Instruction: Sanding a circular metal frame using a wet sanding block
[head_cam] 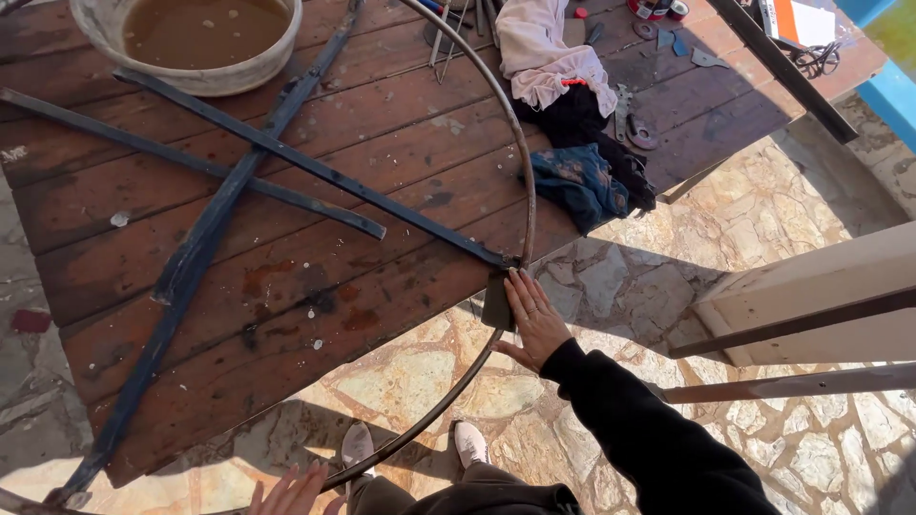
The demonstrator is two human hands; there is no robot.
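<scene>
My right hand (532,319) lies flat and open, fingers together, pressed against a small dark plate (497,301) at the rim of a large metal hoop (528,172); it grips nothing, only bears on the plate. My left hand (291,493) shows at the bottom edge of the view, fingers spread and open beside the lower arc of the hoop, and whether it touches the hoop I cannot tell. The hoop is a thin, rust-brown round bar bent into one wide ring (only part of its curve shows), lying half on the wooden table (401,133) and half out over the stone paving (668,286). Within the hoop four dark flat bars (315,167) cross one another like spokes, one ending at the plate under my right hand. Beyond the hoop, on the far part of the table, stands one round basin (250,69) of brown liquid. Just outside the hoop's right arc lie three heaped cloths (572,124): one pale pink, one black, one blue. Below the hoop my two shoes (469,443) show on the paving.
</scene>
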